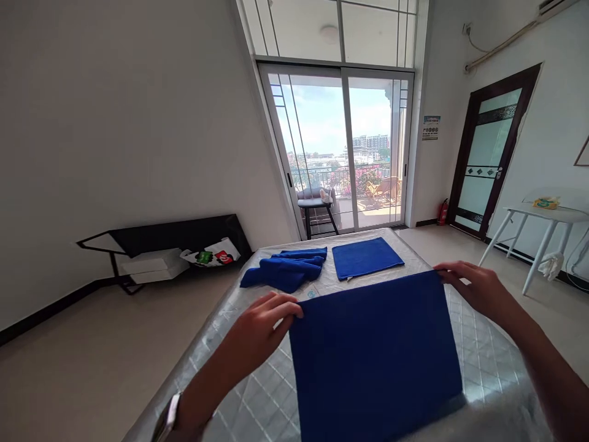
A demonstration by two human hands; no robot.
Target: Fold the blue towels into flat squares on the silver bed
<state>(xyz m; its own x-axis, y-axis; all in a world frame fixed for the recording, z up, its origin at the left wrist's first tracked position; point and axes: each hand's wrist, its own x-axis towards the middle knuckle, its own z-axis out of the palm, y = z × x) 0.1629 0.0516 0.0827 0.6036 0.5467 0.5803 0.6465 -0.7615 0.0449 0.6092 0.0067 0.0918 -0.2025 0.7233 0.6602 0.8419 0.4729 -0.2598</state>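
A large blue towel (375,347) lies spread flat on a plastic-wrapped quilted mattress (488,356) in front of me. My left hand (260,328) pinches the towel's far left corner. My right hand (472,285) grips its far right corner. Beyond it, a folded blue towel (365,256) lies flat near the mattress's far end. To its left sits a rumpled pile of blue towels (288,269).
A black stool (317,212) stands by the sliding glass balcony door (343,150). A low black shelf with white boxes (161,252) lies against the left wall. A white table (543,224) stands at the right, near a dark-framed door (490,156). A red fire extinguisher (442,212) sits in the corner.
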